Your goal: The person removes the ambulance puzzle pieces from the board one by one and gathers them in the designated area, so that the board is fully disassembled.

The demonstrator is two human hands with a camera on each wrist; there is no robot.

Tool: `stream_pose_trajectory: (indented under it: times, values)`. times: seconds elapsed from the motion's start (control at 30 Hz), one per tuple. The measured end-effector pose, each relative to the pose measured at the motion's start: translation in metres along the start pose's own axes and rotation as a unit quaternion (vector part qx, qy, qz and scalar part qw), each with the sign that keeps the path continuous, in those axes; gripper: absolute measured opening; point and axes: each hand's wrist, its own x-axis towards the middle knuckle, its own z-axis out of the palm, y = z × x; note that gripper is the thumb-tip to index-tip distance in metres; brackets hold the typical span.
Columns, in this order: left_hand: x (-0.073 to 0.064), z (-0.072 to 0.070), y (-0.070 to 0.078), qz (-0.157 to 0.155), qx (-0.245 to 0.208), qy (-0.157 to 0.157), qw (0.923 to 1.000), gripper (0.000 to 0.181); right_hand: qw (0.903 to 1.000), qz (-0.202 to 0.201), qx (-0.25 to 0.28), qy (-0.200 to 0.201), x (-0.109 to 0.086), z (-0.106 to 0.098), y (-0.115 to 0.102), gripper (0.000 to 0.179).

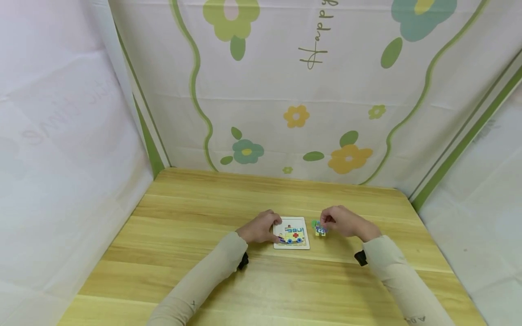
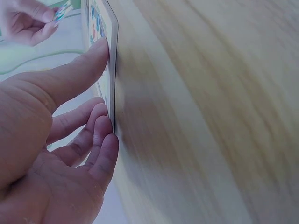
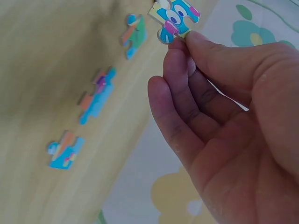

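A square puzzle board (image 1: 291, 220) with a white border and a yellow vehicle picture lies on the table. My left hand (image 1: 261, 227) grips its left side, thumb low on the picture side and fingers at the upper left edge. In the left wrist view, the thumb (image 2: 79, 74) presses the face while the fingertips meet the rim. Right of the board, my right hand (image 1: 342, 221) pinches a jigsaw piece (image 3: 175, 18) between thumb and fingertips, held above the table. Two cartoon eyes on blue and a pink patch show on it.
Three loose jigsaw pieces lie in a row on the wooden table (image 1: 183, 271): a green one (image 3: 136, 37), a long blue one (image 3: 98, 98) and a blue-orange one (image 3: 67, 150). White flower-printed cloth (image 1: 261, 81) walls the back and sides.
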Motion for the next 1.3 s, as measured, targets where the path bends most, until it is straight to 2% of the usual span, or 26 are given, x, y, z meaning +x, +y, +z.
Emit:
stream_pose_trajectory:
  times: [0.13, 0.3, 0.7, 1.3]
  values:
    - [0.0, 0.0, 0.001, 0.003, 0.001, -0.001, 1.0, 0.056, 0.9999, -0.004, 0.015, -0.006, -0.001, 0.009, 0.009, 0.017]
    - [-0.001, 0.002, 0.001, 0.002, -0.003, -0.003, 1.0, 0.056, 0.9995, 0.014, 0.028, -0.008, 0.001, 0.017, 0.016, 0.016]
    - [-0.001, 0.003, -0.001, 0.005, -0.001, 0.001, 1.0, 0.056, 0.9997, 0.017, 0.015, -0.005, 0.007, 0.026, 0.023, 0.016]
    - [-0.003, -0.002, 0.003, 0.001, 0.0, -0.004, 1.0, 0.057, 0.9998, 0.017, -0.007, 0.001, 0.009, 0.027, 0.02, 0.017]
